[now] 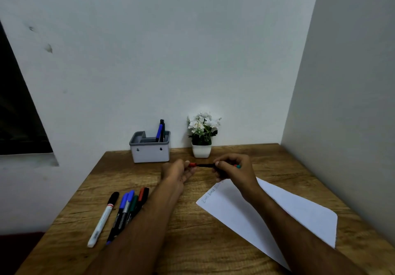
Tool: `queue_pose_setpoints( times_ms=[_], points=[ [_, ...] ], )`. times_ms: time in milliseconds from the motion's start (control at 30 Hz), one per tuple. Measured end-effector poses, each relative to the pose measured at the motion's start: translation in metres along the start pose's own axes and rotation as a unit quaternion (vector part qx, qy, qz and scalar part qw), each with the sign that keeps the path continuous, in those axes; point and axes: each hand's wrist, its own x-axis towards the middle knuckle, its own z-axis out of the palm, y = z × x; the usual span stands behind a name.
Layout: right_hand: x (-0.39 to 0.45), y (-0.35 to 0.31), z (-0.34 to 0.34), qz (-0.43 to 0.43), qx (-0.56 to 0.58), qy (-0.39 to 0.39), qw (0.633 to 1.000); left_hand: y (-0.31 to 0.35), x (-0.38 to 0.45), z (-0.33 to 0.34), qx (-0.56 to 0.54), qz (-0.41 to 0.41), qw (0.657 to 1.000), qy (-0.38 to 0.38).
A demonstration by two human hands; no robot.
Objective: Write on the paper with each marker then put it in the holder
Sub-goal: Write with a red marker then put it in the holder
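Fingers of my left hand (178,171) pinch red cap (192,164); my right hand (232,167) curls round black marker (205,165), held level above table (192,242), just in front of holder (150,149). Paper (267,214) lies nearer me, right of holder. Spare markers (124,210) lie nearer me, left.

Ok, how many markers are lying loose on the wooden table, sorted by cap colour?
Black-capped markers: 2
Blue-capped markers: 2
Green-capped marker: 1
Red-capped marker: 1
Total: 6
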Motion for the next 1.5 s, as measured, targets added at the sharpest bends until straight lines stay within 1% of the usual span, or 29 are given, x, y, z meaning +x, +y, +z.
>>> queue_pose_setpoints(
  times_ms=[267, 500, 633, 733, 867, 967, 1067, 1133, 1233, 1300, 1333, 1433, 1500],
  points=[
    [0.000, 0.001, 0.003, 0.000, -0.012, -0.002, 1.000, -0.003, -0.003, 0.000, 0.025, 0.014, 1.000, 0.013],
    [0.004, 0.010, 0.011, -0.012, -0.035, -0.004, 0.999, -0.006, -0.012, 0.010, 0.015, 0.021, 0.999, -0.020],
    [0.009, 0.013, 0.014, -0.013, -0.019, -0.006, 1.000, -0.006, -0.013, 0.014, 0.012, 0.064, 0.998, 0.014],
    [0.013, 0.014, 0.020, -0.014, -0.011, -0.012, 1.000, -0.007, -0.010, 0.012, 0.005, 0.069, 0.997, 0.038],
    [0.018, 0.015, 0.027, -0.011, 0.015, -0.027, 0.999, -0.004, -0.009, 0.009, 0.005, 0.077, 0.996, 0.044],
    [0.020, 0.015, 0.039, -0.015, 0.019, -0.036, 0.999, -0.002, -0.009, 0.006, 0.018, 0.106, 0.993, 0.041],
    [0.025, 0.015, 0.052, 0.001, 0.017, -0.035, 0.999, 0.004, -0.004, 0.000, 0.015, 0.137, 0.988, 0.062],
    [0.030, 0.017, 0.059, 0.010, -0.018, -0.045, 0.999, 0.015, 0.000, -0.007, -0.013, 0.145, 0.986, 0.082],
    [0.038, 0.022, 0.068, -0.007, -0.139, -0.056, 0.989, 0.035, 0.006, -0.019, -0.020, 0.185, 0.979, 0.087],
    [0.044, 0.024, 0.074, -0.032, -0.211, -0.053, 0.975, 0.049, 0.011, -0.028, 0.035, 0.244, 0.964, 0.098],
    [0.046, 0.023, 0.078, -0.041, -0.231, -0.051, 0.971, 0.056, 0.012, -0.032, 0.073, 0.284, 0.950, 0.111],
    [0.053, 0.020, 0.089, -0.071, -0.279, -0.047, 0.957, 0.077, 0.013, -0.042, 0.213, 0.398, 0.879, 0.152],
    [0.056, 0.018, 0.098, -0.089, -0.301, -0.051, 0.948, 0.094, 0.014, -0.045, 0.255, 0.445, 0.844, 0.156]
  ],
)
